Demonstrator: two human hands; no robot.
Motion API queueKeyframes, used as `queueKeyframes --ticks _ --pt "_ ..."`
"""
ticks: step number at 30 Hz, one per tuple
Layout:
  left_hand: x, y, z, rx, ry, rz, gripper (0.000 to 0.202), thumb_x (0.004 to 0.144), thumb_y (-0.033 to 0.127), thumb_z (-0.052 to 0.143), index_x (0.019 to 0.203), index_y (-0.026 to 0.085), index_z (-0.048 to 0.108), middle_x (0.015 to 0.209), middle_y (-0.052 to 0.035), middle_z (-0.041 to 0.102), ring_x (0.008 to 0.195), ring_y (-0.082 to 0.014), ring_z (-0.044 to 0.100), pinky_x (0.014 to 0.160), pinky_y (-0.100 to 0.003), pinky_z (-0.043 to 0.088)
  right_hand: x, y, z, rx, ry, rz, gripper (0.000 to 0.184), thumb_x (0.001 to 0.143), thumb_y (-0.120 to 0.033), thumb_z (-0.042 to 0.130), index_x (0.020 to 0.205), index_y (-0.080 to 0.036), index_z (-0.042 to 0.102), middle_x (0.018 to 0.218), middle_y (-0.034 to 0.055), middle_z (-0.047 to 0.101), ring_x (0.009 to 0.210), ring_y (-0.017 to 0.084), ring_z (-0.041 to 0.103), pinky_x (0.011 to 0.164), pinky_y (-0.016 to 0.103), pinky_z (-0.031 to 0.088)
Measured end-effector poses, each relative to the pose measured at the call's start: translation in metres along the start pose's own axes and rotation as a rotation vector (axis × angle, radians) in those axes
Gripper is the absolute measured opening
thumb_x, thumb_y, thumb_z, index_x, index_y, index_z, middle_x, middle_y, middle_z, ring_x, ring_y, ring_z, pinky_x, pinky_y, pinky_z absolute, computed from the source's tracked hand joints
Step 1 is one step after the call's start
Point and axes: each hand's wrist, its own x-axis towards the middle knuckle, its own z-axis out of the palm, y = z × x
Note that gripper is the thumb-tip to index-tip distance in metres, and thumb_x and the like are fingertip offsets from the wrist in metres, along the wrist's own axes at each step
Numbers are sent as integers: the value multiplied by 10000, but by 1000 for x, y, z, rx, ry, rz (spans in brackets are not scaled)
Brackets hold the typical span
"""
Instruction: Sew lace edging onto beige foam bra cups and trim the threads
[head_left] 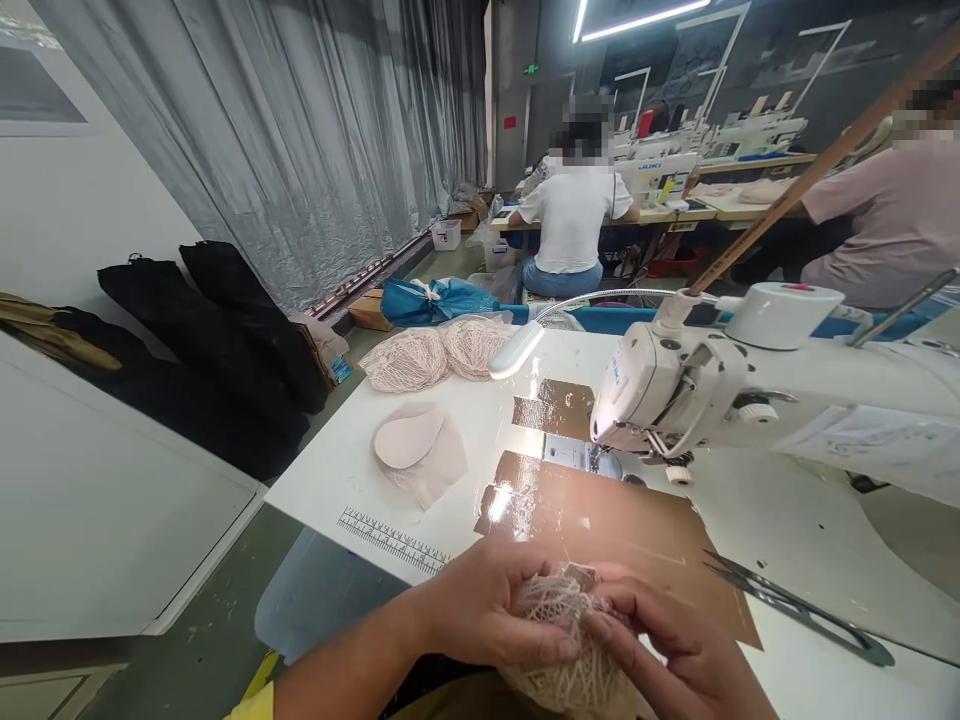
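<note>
A cream-pink lace bra cup (577, 680) is gathered between both hands at the table's front edge. My left hand (480, 605) grips its left side, with the thumb lying across the lace. From the right, my right hand (675, 640) pinches the lace between thumb and fingers. The fingertips of the two hands nearly meet over the fabric, and its lower part is partly hidden. Just beyond them lies a brown cardboard sheet (600, 510) on the white table. The sewing machine's head (637, 390) stands above its far side, ahead of my hands.
Lace cups (405, 360) lie at the table's far left, behind a smooth cup piece on sheer fabric (409, 440). Scissors (802, 605) rest at the right. A lamp (517, 350) overhangs the table, and a printed ruler (390, 535) marks its edge. Two people sit farther off, one in white (574, 215).
</note>
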Motion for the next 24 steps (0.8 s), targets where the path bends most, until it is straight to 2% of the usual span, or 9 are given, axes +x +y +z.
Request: queueKeyframes --ticks 4,8,13,18,21,24 --pt "5 -2 -1 4 -34 -9 306 766 413 692 845 127 618 721 4 453 662 -117 403 600 -212 340 5 5 -5 -38 99 2 307 853 -485 576 674 -251 661 840 53 689 799 235 621 723 308 497" --pt "11 1 -5 20 -30 12 344 780 460 676 834 126 614 712 0 454 653 -120 400 595 -218 342 9 6 -5 -89 181 7 312 835 -482 598 630 -253 657 772 38 688 750 224 624 669 290 492" --pt "22 2 -8 24 22 27 338 792 436 671 879 111 639 732 -6 475 665 -118 411 603 -217 335 15 7 -5 -121 240 18 307 828 -455 601 606 -248 646 692 10 689 640 189 615 612 264 463" --pt "34 1 -8 45 55 11 351 806 461 644 750 119 587 673 13 436 625 -105 381 564 -214 309 20 8 -9 -128 250 52 314 809 -493 612 612 -252 653 678 1 688 638 184 617 618 255 453" --pt "38 2 -8 98 53 10 350 824 446 619 684 142 516 628 30 387 588 -92 335 533 -217 274 24 8 -14 -140 278 113 253 773 -509 647 780 -265 710 674 -17 684 629 181 607 600 248 444" --pt "40 6 -9 120 19 37 354 840 448 597 680 151 489 629 32 373 588 -90 328 536 -221 271 26 6 -19 -123 177 103 282 800 -520 612 815 -258 717 670 -20 676 626 176 592 582 246 417"
